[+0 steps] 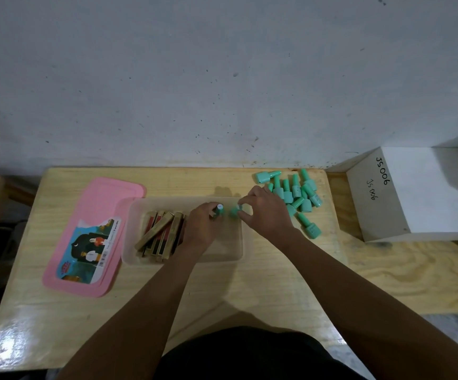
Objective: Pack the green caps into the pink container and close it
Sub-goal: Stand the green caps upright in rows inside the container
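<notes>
A translucent pale container (233, 257) sits mid-table with its pink lid (93, 215) lying off to the left. Inside the container, my left hand (202, 224) grips one green cap (218, 210) upright near the far wall. My right hand (263, 212) pinches a second green cap (234, 211) just beside it, also inside the container. A heap of several green caps (296, 194) lies on the table to the right of the container, behind my right hand.
Several gold and red stick-shaped items (160, 234) fill the container's left half. A white box (414, 196) marked JS006 stands at the right. The wooden table (222, 297) meets a grey wall (222, 78) at the back.
</notes>
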